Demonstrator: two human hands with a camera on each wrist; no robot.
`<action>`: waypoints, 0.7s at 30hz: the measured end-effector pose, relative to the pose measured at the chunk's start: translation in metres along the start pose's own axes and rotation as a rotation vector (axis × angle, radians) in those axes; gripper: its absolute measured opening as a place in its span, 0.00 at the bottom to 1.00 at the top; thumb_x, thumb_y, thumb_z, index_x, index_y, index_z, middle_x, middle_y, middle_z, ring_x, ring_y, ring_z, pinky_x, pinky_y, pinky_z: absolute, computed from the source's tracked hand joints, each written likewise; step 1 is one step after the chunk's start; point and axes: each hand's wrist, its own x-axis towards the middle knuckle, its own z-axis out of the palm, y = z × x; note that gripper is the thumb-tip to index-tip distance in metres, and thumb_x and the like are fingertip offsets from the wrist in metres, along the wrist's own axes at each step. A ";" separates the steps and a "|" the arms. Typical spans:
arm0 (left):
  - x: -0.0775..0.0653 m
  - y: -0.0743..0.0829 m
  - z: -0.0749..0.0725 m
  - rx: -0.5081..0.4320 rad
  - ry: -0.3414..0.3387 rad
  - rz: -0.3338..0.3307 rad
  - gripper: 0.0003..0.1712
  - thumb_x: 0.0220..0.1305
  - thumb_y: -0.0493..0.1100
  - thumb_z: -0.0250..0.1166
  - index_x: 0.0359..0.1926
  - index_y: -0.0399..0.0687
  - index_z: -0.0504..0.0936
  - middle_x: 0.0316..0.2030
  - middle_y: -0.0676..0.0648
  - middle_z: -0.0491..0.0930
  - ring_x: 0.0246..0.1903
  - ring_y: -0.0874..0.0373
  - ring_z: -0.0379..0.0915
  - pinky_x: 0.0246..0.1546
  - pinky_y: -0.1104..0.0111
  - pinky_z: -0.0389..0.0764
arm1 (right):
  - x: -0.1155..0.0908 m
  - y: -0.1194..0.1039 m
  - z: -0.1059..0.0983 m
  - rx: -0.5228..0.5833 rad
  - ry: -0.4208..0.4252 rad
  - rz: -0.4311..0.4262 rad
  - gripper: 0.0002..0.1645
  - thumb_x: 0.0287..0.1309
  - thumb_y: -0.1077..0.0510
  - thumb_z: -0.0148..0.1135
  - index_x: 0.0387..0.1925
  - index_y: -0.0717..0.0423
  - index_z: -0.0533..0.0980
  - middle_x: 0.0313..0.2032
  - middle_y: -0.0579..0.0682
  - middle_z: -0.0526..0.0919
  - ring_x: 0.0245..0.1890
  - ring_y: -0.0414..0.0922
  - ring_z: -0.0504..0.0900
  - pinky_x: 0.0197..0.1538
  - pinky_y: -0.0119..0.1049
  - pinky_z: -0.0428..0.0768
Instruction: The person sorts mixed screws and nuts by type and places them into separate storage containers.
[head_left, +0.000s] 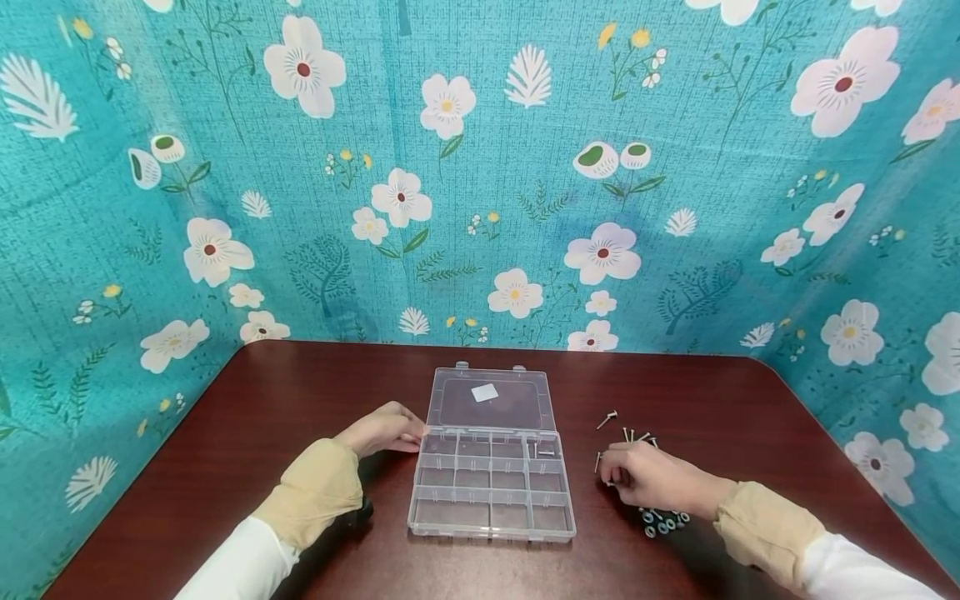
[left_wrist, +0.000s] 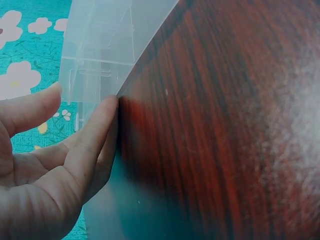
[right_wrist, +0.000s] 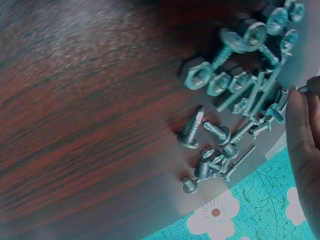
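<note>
A clear plastic compartment box (head_left: 491,497) lies on the table, its lid (head_left: 491,404) folded back. A few screws (head_left: 546,452) lie in its back right compartment. My left hand (head_left: 386,429) touches the box's left side near the hinge; in the left wrist view its fingers are fairly straight against the edge, thumb apart. To the right of the box, my right hand (head_left: 656,477) reaches down into a pile of loose screws and nuts (right_wrist: 235,90). Its fingertips (right_wrist: 297,102) pinch a small metal piece, seemingly a screw, mostly hidden at the right wrist view's edge.
Hex nuts (head_left: 663,525) lie on the near side of my right hand, and several screws (head_left: 633,435) on the far side. One screw (head_left: 607,419) lies apart. A dark object (head_left: 362,510) shows beside the left wrist. A floral curtain (head_left: 480,208) hangs behind the table (head_left: 330,375).
</note>
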 end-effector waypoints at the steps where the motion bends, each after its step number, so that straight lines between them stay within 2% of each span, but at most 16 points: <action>1: 0.000 0.000 0.000 0.000 -0.001 0.002 0.16 0.59 0.32 0.58 0.44 0.20 0.74 0.31 0.42 0.78 0.30 0.60 0.74 0.41 0.62 0.81 | 0.001 0.000 0.000 0.005 0.009 -0.004 0.15 0.37 0.72 0.62 0.26 0.51 0.74 0.24 0.39 0.69 0.23 0.31 0.66 0.23 0.20 0.70; 9: 0.000 0.001 0.000 0.001 0.005 -0.003 0.16 0.59 0.32 0.58 0.45 0.20 0.74 0.33 0.41 0.77 0.31 0.58 0.73 0.42 0.61 0.80 | 0.007 -0.003 0.000 0.006 0.072 0.038 0.15 0.39 0.71 0.62 0.27 0.50 0.72 0.25 0.38 0.70 0.25 0.32 0.67 0.25 0.22 0.71; 12: -0.001 0.001 0.000 0.005 0.015 -0.010 0.16 0.59 0.32 0.58 0.45 0.20 0.74 0.34 0.41 0.77 0.32 0.58 0.73 0.43 0.62 0.80 | 0.010 -0.005 0.000 0.002 0.122 0.035 0.15 0.39 0.70 0.62 0.29 0.49 0.73 0.26 0.37 0.71 0.26 0.32 0.68 0.26 0.23 0.73; 16: 0.000 0.001 -0.001 0.004 0.026 -0.022 0.16 0.59 0.32 0.58 0.44 0.21 0.74 0.34 0.41 0.77 0.32 0.58 0.73 0.42 0.62 0.80 | 0.015 -0.009 -0.001 0.073 0.221 0.003 0.18 0.40 0.72 0.61 0.30 0.47 0.74 0.26 0.38 0.73 0.26 0.34 0.70 0.24 0.27 0.75; 21: 0.000 0.000 -0.001 -0.002 0.024 -0.025 0.16 0.59 0.32 0.58 0.45 0.21 0.74 0.33 0.42 0.77 0.32 0.58 0.73 0.41 0.63 0.81 | 0.023 -0.015 -0.002 0.198 0.317 0.020 0.21 0.41 0.74 0.61 0.32 0.44 0.74 0.27 0.40 0.75 0.26 0.35 0.71 0.25 0.28 0.77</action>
